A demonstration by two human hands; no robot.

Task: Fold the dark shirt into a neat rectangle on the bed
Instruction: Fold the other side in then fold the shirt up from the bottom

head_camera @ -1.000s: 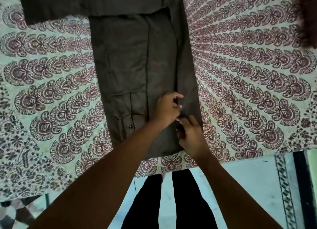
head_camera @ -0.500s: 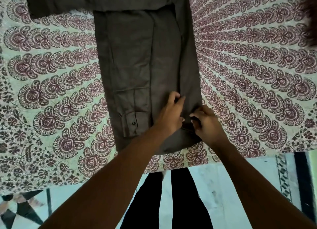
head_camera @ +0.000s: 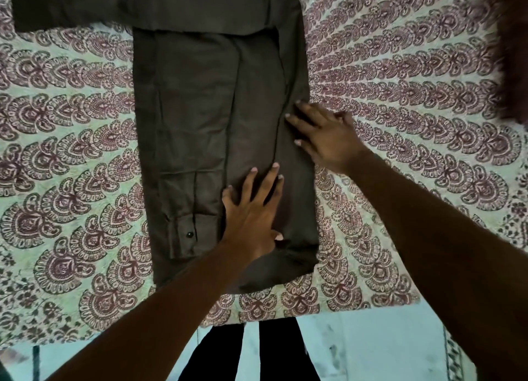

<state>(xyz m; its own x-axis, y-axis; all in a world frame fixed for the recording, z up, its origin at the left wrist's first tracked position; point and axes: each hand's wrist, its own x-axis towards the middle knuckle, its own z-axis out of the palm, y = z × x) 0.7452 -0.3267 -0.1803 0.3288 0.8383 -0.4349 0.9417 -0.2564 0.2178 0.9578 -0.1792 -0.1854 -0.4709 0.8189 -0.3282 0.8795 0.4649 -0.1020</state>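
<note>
bed (head_camera: 414, 266): spread with pale green sheet (head_camera: 71, 166), maroon paisley fan print | centre: dark shirt (head_camera: 197, 109) flat on the sheet, a long strip running near to far, one part reaching far left | far right edge: dark red fuzzy thing (head_camera: 514, 52), cut off by frame

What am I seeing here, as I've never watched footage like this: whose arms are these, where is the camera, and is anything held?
No machine here: these are a person's two bare arms, filmed by one camera worn on the head, looking down. A dark shirt lies on a patterned bedspread, partly folded into a long strip; one sleeve sticks out at the top left. The left hand presses flat on the shirt's lower part; the right hand lies flat on its right edge. Neither has a grip on anything. Below the bed's edge is the pale floor.
</note>
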